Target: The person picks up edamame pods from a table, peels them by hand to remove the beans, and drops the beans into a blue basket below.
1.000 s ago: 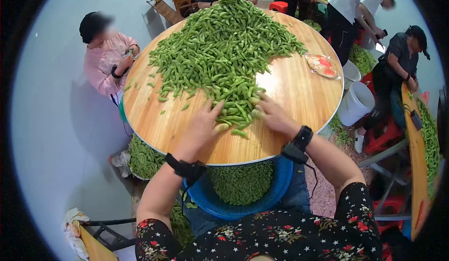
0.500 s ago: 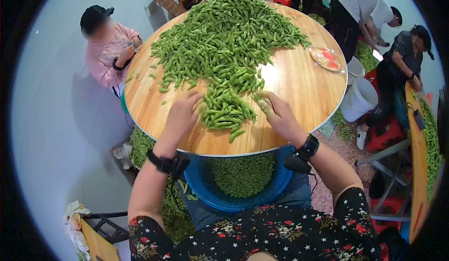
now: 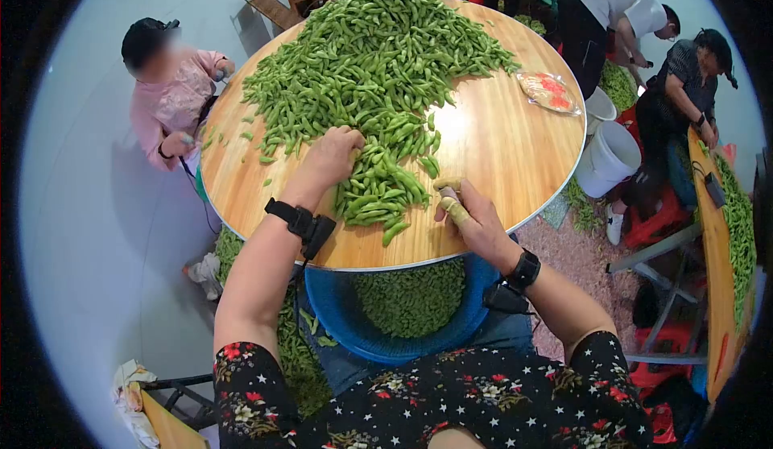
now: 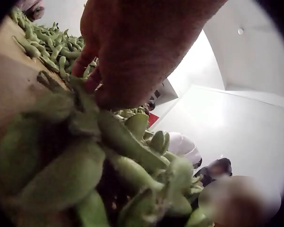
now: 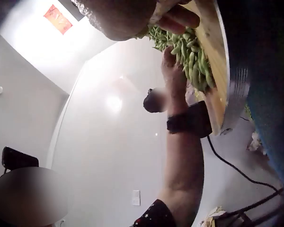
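Observation:
Green soybean pods (image 3: 370,62) are heaped high on a round wooden table (image 3: 499,159), with a smaller tongue of pods (image 3: 382,187) running toward the near edge. At the left side of that tongue is my left hand (image 3: 332,159), its fingers bent and fingertips right among the pods. The left wrist view shows pods (image 4: 132,165) close under the hand; I cannot tell whether the fingertips pinch one. My right hand (image 3: 479,219), with yellow wraps on its fingers, hovers to the right of the pods, loosely bent. No pod shows in it.
A blue basin (image 3: 322,312) holding green beans (image 3: 411,296) stands below the table's near edge. A clear packet (image 3: 549,92) lies at the table's right. White buckets (image 3: 608,159) and a long wooden board (image 3: 713,288) are beyond. A person in pink (image 3: 173,95) sits at left; others work behind.
Both hands were around the near pods, then parted. My left hand has moved forward along the pods' left side; the right has drawn back slightly. The person in pink has spread their hands apart.

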{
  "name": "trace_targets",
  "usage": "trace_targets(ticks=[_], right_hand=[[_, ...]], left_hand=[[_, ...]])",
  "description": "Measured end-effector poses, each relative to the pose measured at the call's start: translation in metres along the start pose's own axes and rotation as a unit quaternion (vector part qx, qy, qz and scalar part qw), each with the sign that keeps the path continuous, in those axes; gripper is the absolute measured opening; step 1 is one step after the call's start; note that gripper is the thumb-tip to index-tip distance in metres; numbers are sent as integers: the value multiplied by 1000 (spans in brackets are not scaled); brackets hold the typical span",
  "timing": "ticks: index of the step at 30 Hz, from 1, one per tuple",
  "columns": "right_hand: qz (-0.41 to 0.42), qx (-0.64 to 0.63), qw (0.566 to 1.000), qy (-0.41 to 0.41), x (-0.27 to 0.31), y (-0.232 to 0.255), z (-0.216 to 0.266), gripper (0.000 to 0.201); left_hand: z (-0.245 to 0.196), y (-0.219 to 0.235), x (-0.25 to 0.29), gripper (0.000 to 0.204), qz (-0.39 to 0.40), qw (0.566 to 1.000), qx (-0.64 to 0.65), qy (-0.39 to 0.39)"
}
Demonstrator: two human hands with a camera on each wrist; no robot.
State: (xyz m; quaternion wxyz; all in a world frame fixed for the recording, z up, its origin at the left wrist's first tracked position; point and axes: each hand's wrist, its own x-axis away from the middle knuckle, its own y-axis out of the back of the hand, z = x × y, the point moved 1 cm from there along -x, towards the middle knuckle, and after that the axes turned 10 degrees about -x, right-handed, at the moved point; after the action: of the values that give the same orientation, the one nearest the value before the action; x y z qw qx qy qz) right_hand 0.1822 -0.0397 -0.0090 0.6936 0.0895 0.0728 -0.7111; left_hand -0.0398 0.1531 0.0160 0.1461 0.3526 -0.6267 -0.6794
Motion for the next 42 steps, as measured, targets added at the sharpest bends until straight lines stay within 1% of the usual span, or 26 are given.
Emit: trace_targets(ticks=[2, 3, 5, 7, 9, 10, 11, 12, 13, 15, 19, 21, 22, 23, 25, 29, 31, 32, 34, 36, 37, 38, 39, 40, 41, 42], right_hand=[[17, 0, 1000, 16, 2, -6, 6, 22], [12, 3, 1000, 15, 4, -8, 9, 22], [55, 31, 998, 6, 7, -15, 17, 25], [75, 10, 997, 7, 9, -19, 20, 25], [88, 23, 996, 15, 9, -24, 19, 26], [92, 21, 995, 13, 9, -28, 22, 26], [78, -52, 995, -20, 10, -32, 28, 25], [62, -125, 989, -54, 10, -35, 33, 25], [63, -126, 988, -57, 11, -38, 39, 25], [91, -241, 959, -120, 17, -47, 43, 28], [123, -203, 962, -139, 39, -58, 20, 27], [132, -210, 957, -148, 50, -61, 21, 26], [142, -224, 951, -161, 54, -61, 21, 26], [150, -237, 944, -173, 57, -60, 21, 26], [146, -241, 946, -163, 62, -59, 19, 25], [144, -251, 941, -175, 66, -58, 16, 17], [139, -269, 935, -184, 67, -58, 14, 15], [146, -259, 939, -176, 68, -57, 11, 13], [152, -250, 941, -168, 70, -55, 10, 12], [183, -215, 956, -82, 72, -52, 14, 11], [184, -217, 955, -83, 73, -53, 17, 11], [179, -279, 928, -172, 74, -53, 20, 11], [172, -337, 888, -260, 75, -53, 21, 12], [172, -338, 888, -261, 75, -52, 17, 12], [174, -398, 848, -305, 76, -51, 9, 13], [177, -454, 802, -346, 75, -50, 4, 14]], left_hand=[[-3, -4, 4, 11, -74, 997, -31, -17], [-9, -1, 6, 11, -74, 997, -27, -21], [-17, 7, 9, 13, -77, 994, -79, -22], [-18, 13, 8, 14, -105, 992, -57, -31], [-21, 27, 12, 15, -142, 985, 91, 45], [-40, 43, 21, 21, -176, 964, 194, 49], [-57, 55, 33, 21, -175, 964, 193, 53], [-73, 65, 47, 26, -140, 957, 242, 75], [-87, 66, 61, 31, -103, 946, 291, 96], [-114, 52, 91, 37, -136, 941, 308, 24], [-149, 41, 134, 31, -126, 949, 278, 78], [-152, 35, 146, 31, -122, 906, 377, 148], [-152, 27, 152, 31, -91, 859, 460, 205], [-155, 25, 156, 31, -90, 859, 460, 207], [-162, 19, 162, 31, -79, 815, 517, 251], [-170, 13, 164, 32, -124, 847, 469, 218], [-176, 18, 164, 36, -164, 897, 371, 178], [-177, 20, 164, 36, -163, 897, 370, 179], [-182, 26, 164, 41, -226, 949, 202, 81], [-188, 33, 166, 42, -221, 949, 212, 69], [-191, 35, 169, 43, -217, 949, 224, 56], [-190, 33, 174, 36, -150, 930, 309, 130], [-186, 30, 177, 36, -149, 930, 309, 132], [-177, 19, 180, 31, -55, 761, 603, 234], [-171, 8, 184, 27, 46, 489, 816, 305], [-168, 6, 183, 28, 65, 461, 836, 291]])
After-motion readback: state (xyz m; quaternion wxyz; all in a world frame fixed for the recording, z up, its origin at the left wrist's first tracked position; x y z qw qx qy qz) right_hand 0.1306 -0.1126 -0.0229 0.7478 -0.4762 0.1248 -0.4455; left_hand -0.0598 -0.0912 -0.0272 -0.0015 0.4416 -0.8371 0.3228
